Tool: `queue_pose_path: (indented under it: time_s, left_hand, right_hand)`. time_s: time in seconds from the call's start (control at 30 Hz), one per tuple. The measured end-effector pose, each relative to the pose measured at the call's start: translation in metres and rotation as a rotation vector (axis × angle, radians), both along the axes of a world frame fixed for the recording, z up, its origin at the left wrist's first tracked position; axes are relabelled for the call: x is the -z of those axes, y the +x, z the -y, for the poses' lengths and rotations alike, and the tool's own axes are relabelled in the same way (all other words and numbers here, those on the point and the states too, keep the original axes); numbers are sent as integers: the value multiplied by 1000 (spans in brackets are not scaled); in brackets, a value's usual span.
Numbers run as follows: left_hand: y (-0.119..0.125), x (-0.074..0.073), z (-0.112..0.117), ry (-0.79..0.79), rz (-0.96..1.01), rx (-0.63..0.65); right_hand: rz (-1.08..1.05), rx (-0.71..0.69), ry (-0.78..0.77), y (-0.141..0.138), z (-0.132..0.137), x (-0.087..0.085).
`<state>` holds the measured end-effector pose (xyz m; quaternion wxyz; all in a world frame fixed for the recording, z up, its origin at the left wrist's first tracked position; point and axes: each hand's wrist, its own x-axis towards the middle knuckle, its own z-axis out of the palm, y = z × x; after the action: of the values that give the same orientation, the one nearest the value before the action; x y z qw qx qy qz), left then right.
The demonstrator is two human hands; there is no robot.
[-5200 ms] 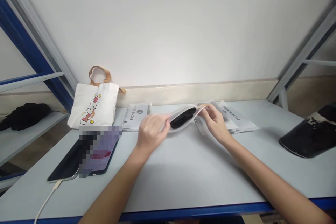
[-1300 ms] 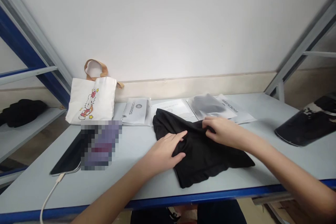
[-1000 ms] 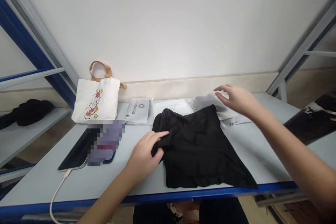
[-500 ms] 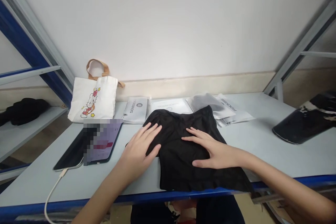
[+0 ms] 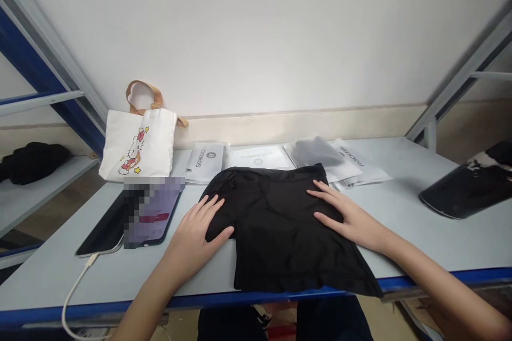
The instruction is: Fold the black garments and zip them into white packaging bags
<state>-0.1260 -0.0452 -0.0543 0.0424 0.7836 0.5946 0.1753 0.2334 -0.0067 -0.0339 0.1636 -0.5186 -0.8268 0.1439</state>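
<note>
A black piece of fabric clothing (image 5: pixel 280 224) lies spread on the table, its lower edge reaching over the table's front edge. What kind of garment it is, I cannot tell. My left hand (image 5: pixel 198 232) rests with fingers stretched out on its left part, thumb spread to the side. On its right part, near the upper right corner, my right hand (image 5: pixel 344 213) lies flat with the fingers apart. Neither hand grips the cloth.
Behind the fabric lie printed plastic pouches (image 5: pixel 206 162), a white pouch (image 5: pixel 260 157) and a pouch with dark contents (image 5: pixel 316 154). At left are a white tote bag (image 5: pixel 154 138), two phones (image 5: pixel 108 224) and a charging cable (image 5: pixel 74 287). A dark glossy object (image 5: pixel 460 192) sits far right.
My hands have moved apart, the left one leftward and the right one rightward. The black fabric now lies flatter and wider, with fewer wrinkles.
</note>
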Motion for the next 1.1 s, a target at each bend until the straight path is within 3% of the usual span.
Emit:
queue_pose_path:
  time_s: [0.3,0.37,0.47,0.57,0.7,0.8,0.9,1.0,1.07,1.1]
  left_hand:
    - [1,-2,0,63,35,19]
    - [3,-9,3,172,90,-108]
    - [4,-20,9,320,195,-457]
    - [1,-23,14,239,141,-609]
    - [-1,-14,17,200,-50,-529]
    - [-4,-8,14,202,-32,-472]
    - [-6,-13,6,189,199,-454]
    - [5,-33,-4,217,622,-399]
    - [25,-50,-6,160,845,-254]
    - [36,-58,-5,63,886,-120]
  right_hand:
    - [-13,-20,27,5,-4,7]
    - [-12,-24,35,5,-4,8]
    - [-21,-24,46,4,-4,7]
    - [-31,-24,46,3,-2,5]
    - [-27,-26,45,3,-1,3]
    - [-25,-18,33,2,0,0]
    - [-29,-15,30,0,2,-3]
    - [-30,-18,33,0,3,-5]
    - [-33,-23,32,0,2,-4]
    - [-36,-26,36,1,2,-3]
